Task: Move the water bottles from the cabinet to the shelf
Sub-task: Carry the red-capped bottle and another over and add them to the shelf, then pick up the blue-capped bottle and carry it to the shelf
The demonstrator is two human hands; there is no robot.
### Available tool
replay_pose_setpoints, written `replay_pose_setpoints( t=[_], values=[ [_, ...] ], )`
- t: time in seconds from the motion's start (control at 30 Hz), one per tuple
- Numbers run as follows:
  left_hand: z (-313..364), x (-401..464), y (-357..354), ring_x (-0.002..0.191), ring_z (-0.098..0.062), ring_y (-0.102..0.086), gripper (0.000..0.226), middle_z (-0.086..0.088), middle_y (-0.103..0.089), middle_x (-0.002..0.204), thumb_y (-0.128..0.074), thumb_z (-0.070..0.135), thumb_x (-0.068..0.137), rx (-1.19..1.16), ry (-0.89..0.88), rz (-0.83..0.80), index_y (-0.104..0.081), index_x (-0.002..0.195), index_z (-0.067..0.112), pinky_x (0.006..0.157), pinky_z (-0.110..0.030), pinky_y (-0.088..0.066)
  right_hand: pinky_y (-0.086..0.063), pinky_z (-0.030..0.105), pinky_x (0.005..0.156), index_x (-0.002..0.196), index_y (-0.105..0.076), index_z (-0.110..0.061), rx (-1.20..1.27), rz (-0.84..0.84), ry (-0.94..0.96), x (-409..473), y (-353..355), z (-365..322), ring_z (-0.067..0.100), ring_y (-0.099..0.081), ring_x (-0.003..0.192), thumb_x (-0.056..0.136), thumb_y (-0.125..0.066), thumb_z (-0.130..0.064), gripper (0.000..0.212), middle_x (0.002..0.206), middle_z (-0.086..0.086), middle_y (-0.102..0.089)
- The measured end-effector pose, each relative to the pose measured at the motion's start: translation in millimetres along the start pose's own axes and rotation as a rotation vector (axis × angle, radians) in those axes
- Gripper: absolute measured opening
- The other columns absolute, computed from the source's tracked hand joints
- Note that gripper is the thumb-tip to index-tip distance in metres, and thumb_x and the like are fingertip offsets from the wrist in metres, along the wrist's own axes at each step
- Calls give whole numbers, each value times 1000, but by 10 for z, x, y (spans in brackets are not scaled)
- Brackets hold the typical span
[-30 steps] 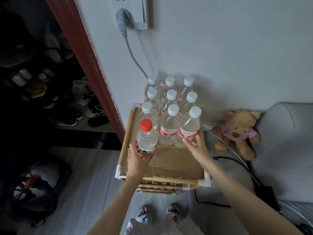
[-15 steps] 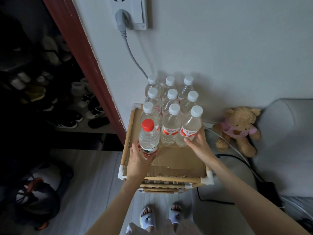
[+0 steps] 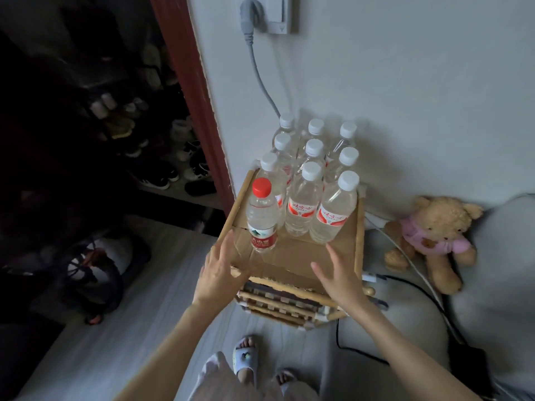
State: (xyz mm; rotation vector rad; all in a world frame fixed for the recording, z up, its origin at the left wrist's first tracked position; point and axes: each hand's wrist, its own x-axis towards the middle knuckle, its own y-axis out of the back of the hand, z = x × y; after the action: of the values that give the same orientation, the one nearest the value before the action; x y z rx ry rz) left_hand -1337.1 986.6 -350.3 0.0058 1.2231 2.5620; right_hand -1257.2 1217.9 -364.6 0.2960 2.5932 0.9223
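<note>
Both of your hands are empty: the left hand (image 3: 221, 274) hovers over the front-left rail of the shelf (image 3: 359, 227) with fingers spread and relaxed, and the right hand (image 3: 337, 277) hovers over the front of the cardboard sheet (image 3: 292, 253), fingers also straight, so each grip is wide and holds nothing. Just above the left hand, at centre frame, the red-cap bottle (image 3: 262, 217) stands upright on the cardboard, touching or nearly touching the white-cap bottles (image 3: 304, 204) packed in rows behind it toward the wall. They look full of water, so expect each to be fairly heavy for its size and steady when set flat, but top-heavy enough to tip if you knock a neighbour. The thin clear plastic will likely give under a hard squeeze and may be slick, so I would take a bottle around the labelled mid-body, or just under the cap, and lift straight up. The cardboard may flex, so set bottles down gently. At right frame a teddy bear (image 3: 432, 241) sits beside cables (image 3: 411, 256).
</note>
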Motion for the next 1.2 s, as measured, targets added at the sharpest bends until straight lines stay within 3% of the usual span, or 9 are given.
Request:
replay_pose_setpoints(
  t=[0.13, 0.23, 0.33, 0.43, 0.53, 0.67, 0.83, 1.2],
  values=[
    [-297, -641, 32, 128, -32, -36, 79, -11, -38, 139, -64, 45, 78, 250, 5, 69, -24, 142, 21, 104, -48, -35, -16, 35, 116, 145, -17, -22, -58, -143, 126, -131, -87, -28, 16, -13, 142, 89, -49, -45, 68, 155, 2, -16],
    [-524, -1172, 159, 132, -41, -31, 70, -19, -36, 143, -60, 46, 80, 325, 137, 161, -33, 138, 19, 106, -54, -32, -14, 30, 114, 145, -19, -22, -125, -236, 296, -264, -209, -270, 18, -14, 142, 89, -51, -43, 67, 154, 4, -17],
    [-692, -1767, 403, 132, -41, -31, 66, -19, -38, 142, -37, 58, 83, 374, 293, 298, -37, 136, 20, 103, -55, -34, -16, 28, 113, 143, -25, -18, -207, -301, 527, -430, -435, -660, 19, -17, 141, 86, -56, -39, 68, 153, 6, -21],
    [-884, -2512, 646, 131, -41, -34, 69, -18, -39, 142, -23, 63, 84, 427, 441, 406, -38, 136, 20, 101, -55, -34, -19, 40, 115, 144, -22, -19, -348, -399, 764, -702, -803, -1088, 21, -14, 142, 86, -54, -45, 71, 154, 5, -17],
    [-1080, -3421, 756, 130, -42, -35, 71, -18, -40, 142, -16, 64, 86, 429, 614, 502, -39, 136, 19, 100, -56, -34, -13, 44, 116, 145, -15, -22, -492, -498, 956, -1161, -1302, -1469, 22, -8, 143, 87, -49, -50, 73, 156, 4, -9],
    [-1333, -4797, 678, 132, -41, -32, 81, -19, -39, 142, -7, 70, 83, 339, 893, 622, -41, 135, 18, 102, -56, -31, -4, 40, 115, 146, -12, -26, -526, -690, 1112, -2102, -2030, -1850, 18, -3, 144, 87, -48, -50, 73, 156, 1, -6],
    [-1531, -6520, 423, 137, -39, -23, 78, -17, -33, 146, -24, 64, 75, 217, 1186, 761, -39, 137, 19, 107, -56, -23, -1, 40, 115, 146, -10, -26, -565, -871, 1324, -3602, -2870, -2027, 17, -2, 144, 87, -48, -50, 74, 156, 1, -6],
    [-1616, -9139, 227, 138, -36, -21, 80, -16, -32, 147, -24, 63, 73, 132, 1616, 1069, -37, 138, 20, 109, -52, -20, -4, 42, 115, 145, -18, -24, -560, -1196, 1750, -6736, -4244, -2218, 20, -9, 143, 86, -53, -47, 71, 155, 3, -16]
  ],
)
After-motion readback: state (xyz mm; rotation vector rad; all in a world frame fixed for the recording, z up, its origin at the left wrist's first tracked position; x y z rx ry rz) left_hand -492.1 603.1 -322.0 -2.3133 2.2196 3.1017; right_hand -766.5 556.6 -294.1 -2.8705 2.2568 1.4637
